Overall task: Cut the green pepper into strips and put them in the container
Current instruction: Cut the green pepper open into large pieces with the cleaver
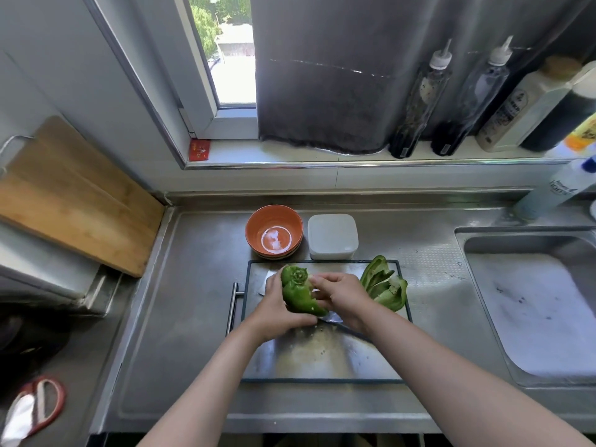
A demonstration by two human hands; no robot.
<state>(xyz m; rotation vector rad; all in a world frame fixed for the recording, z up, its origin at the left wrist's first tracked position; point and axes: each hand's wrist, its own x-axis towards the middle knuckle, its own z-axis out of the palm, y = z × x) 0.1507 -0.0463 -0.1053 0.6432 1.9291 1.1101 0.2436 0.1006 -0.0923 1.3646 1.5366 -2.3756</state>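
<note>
Head view:
- The left hand is seen curled round a green pepper half, gripping it from the left and from below, and the piece is held just above the cutting board.
- The right hand is brought in against the same piece from the right. Its fingers are bent and pinch at the pale inner edge of the pepper, so both hands are closed together on it.
- The stem end of the held piece is turned away from the person.
- A second pepper half is found lying on the far right corner of the board, cut side up, just beside the right hand and untouched.
- Pale seeds are scattered on the board below the hands.
- What appears to be a knife blade is partly seen on the board under the hands; most of it is hidden.
- A white square container stands on the steel counter just beyond the far edge of the board. No pepper is seen in it.
- An orange bowl is set beside the container, on its left.
- A sink is noted at the right, a wooden board leaning at the left, and red-handled scissors at the lower left.
</note>
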